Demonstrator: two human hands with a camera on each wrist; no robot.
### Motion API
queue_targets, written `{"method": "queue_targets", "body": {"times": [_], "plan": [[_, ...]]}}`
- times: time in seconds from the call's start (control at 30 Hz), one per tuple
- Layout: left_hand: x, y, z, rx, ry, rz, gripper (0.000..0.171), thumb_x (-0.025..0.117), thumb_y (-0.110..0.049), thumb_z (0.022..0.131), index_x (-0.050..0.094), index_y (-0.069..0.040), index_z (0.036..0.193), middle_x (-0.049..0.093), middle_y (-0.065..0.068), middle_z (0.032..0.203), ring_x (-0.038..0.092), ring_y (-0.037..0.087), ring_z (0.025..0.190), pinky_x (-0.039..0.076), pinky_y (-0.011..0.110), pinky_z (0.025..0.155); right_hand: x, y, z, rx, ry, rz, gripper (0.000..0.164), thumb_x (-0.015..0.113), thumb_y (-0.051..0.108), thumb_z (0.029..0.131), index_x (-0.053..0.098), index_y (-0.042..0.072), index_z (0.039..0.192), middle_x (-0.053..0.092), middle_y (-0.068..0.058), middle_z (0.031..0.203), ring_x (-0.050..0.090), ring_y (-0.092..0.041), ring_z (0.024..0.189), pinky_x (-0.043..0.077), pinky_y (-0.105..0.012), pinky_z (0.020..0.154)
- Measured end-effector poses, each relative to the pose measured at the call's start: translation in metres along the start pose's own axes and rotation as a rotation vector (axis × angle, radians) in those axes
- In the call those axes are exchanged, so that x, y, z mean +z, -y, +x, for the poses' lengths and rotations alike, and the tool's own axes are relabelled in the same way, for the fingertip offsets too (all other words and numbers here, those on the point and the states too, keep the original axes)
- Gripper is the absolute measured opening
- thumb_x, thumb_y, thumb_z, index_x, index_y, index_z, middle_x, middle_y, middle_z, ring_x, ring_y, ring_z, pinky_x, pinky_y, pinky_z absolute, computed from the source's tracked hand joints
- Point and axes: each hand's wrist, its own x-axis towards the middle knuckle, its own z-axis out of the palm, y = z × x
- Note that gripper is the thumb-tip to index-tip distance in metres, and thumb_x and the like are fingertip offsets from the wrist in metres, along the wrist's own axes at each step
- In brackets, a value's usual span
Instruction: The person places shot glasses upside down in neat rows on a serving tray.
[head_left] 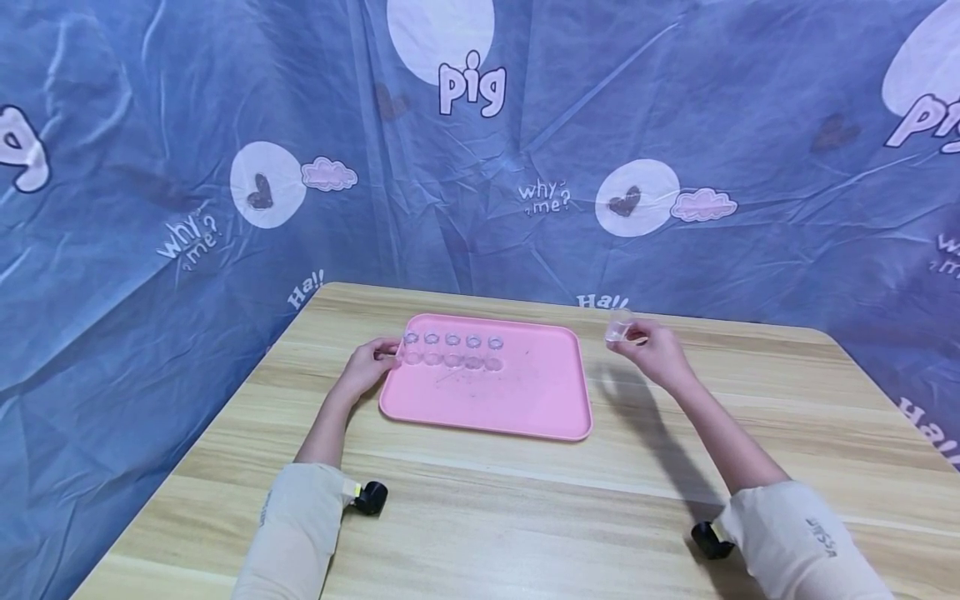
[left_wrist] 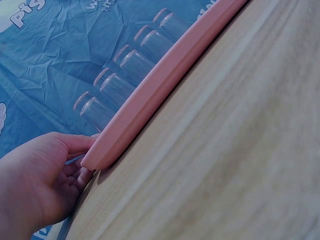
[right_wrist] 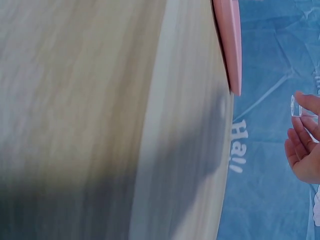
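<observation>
My left hand [head_left: 367,365] grips the left edge of the pink tray [head_left: 480,417]. In the left wrist view, the thumb side of the hand [left_wrist: 37,180] lies at the rim, and other fingers curl beneath the corner. Several small clear cups [head_left: 452,361] stand lined up across the left and middle of the tray, the nearest close to those fingertips. Off to the tray's right, my right hand [head_left: 656,354] holds another clear cup [head_left: 618,327] above the table, pinched between thumb and fingers. The right wrist view catches only part of this hand [right_wrist: 305,155] at its edge.
The tray lies on a wood-grain table [head_left: 525,500], toward its far side. A blue printed cloth [head_left: 480,208] hangs behind and on the left. Small black devices [head_left: 371,497] sit at both sleeve cuffs. The right arm casts a shadow on the wood.
</observation>
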Motion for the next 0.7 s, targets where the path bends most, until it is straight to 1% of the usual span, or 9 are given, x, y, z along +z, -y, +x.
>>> {"method": "queue_targets", "body": {"times": [0.13,0.33,0.4,0.57,0.7], "plan": [[0.000,0.002,0.001,0.001,-0.002,0.004,0.043,0.057,0.003,0.082,0.050,0.009,0.124,0.056,0.023,0.113,0.052,0.030,0.098,0.042,0.035,0.086,0.006,0.006,0.001,-0.011,0.005,0.004,0.021,0.071,0.010,0.077,0.062,-0.006,0.087,0.062,-0.019,0.085,0.059,-0.032,0.077,0.048,-0.031,0.062],[0.001,0.004,0.004,-0.007,-0.004,0.017,0.043,0.058,0.003,0.082,0.051,0.008,0.124,0.056,0.022,0.113,0.052,0.028,0.097,0.043,0.035,0.086,0.016,0.016,0.002,-0.037,0.025,0.018,0.028,0.072,0.008,0.077,0.062,-0.009,0.097,0.061,-0.020,0.087,0.058,-0.033,0.080,0.049,-0.039,0.071],[0.001,0.004,0.004,-0.012,-0.007,0.018,0.043,0.058,0.002,0.082,0.051,0.007,0.124,0.056,0.022,0.113,0.051,0.028,0.097,0.043,0.035,0.086,0.019,0.019,0.003,-0.044,0.033,0.030,0.029,0.071,0.007,0.077,0.061,-0.010,0.099,0.062,-0.020,0.088,0.057,-0.032,0.081,0.049,-0.040,0.073],[0.001,0.003,0.002,-0.008,-0.008,0.014,0.043,0.058,0.002,0.082,0.051,0.007,0.124,0.056,0.023,0.113,0.051,0.030,0.098,0.042,0.037,0.088,0.028,0.027,0.003,-0.048,0.046,0.055,0.030,0.071,0.005,0.076,0.061,-0.010,0.100,0.062,-0.020,0.087,0.058,-0.032,0.079,0.049,-0.039,0.072],[0.000,0.002,0.002,-0.008,-0.007,0.012,0.043,0.058,0.002,0.082,0.051,0.008,0.124,0.056,0.023,0.113,0.051,0.030,0.099,0.042,0.037,0.088,0.034,0.032,0.003,-0.052,0.059,0.070,0.029,0.071,0.004,0.076,0.061,-0.011,0.099,0.061,-0.020,0.087,0.058,-0.032,0.078,0.049,-0.039,0.071]]}}
